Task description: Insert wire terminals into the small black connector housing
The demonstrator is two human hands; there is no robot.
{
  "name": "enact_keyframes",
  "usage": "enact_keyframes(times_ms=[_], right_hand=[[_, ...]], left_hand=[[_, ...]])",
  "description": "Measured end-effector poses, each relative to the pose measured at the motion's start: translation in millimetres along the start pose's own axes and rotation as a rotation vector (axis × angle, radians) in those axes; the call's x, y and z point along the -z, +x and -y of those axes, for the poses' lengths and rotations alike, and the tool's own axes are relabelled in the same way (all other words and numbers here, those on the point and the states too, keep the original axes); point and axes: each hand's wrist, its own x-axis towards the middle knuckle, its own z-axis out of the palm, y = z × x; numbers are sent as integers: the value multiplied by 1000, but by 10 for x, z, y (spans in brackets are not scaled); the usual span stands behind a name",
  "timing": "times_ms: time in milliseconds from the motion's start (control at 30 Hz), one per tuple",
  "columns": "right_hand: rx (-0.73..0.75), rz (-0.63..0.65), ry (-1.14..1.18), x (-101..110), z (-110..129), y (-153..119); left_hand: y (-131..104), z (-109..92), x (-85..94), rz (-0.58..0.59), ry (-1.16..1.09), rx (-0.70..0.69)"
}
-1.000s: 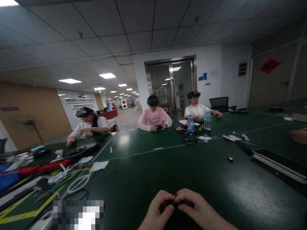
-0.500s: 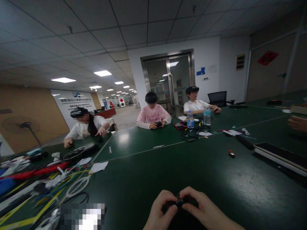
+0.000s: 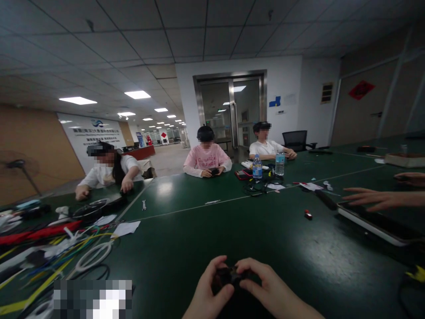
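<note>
Dark green worktop (image 3: 179, 241) under a grey tiled ceiling (image 3: 186, 42), small black object (image 3: 233, 275) at six o'clock.
From there, a metal-framed glass door (image 3: 215, 117) stands at twelve o'clock, and two clear plastic bottles with blue labels (image 3: 280, 165) stand toward one o'clock, their contents too small to tell. The left hand (image 3: 210, 285) and the right hand (image 3: 265, 280), fingers curled, grip the object between them, its shape partly hidden.

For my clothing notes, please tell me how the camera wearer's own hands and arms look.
The left hand and right hand are bare, with no gloves, rings or markings to be seen. No sleeve, watch or cable shows on the visible forearms.
</note>
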Motion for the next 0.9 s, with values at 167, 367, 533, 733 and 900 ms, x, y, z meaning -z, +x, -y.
enact_keyframes(times_ms=[167,367,533,733,900], right_hand=[[-25,-19,18,-17,-12,8],[-85,40,9,4,-89,17],[-40,74,28,21,-46,24],[-11,73,51,6,-35,30],[-17,81,13,-2,-55,34]], left_hand=[[0,-194,-43,71,-141,88],[5,-262,-47,53,-131,124],[8,-283,-59,60,-132,135],[5,-289,-69,61,-112,129],[4,-291,-47,80,-111,135]])
